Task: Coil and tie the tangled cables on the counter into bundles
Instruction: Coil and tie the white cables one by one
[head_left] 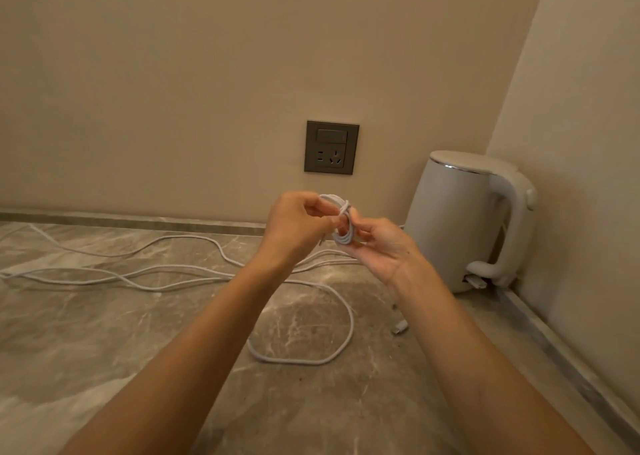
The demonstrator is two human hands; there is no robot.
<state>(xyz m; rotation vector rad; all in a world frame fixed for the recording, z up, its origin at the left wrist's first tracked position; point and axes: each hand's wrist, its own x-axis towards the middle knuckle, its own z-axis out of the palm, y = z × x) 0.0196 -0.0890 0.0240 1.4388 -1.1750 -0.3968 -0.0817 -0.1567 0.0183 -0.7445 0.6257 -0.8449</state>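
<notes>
Between both hands, above the marbled counter (104, 368): a small white coil (341, 238).
Braided cord, wound into a tight round coil with a turn wrapped across its middle, sits between the hands. The left hand (294, 224) pinches cord at the coil's upper left, fingers curled close; the right hand (379, 245) holds its lower right, thumb and fingers curled round it. Below and left of the hands, loose cables (166, 276) trail in slack loops over glossy grey-brown stone. Right of them stands a smooth matte white kettle (457, 226); behind, a dark square wall socket (331, 147).
</notes>
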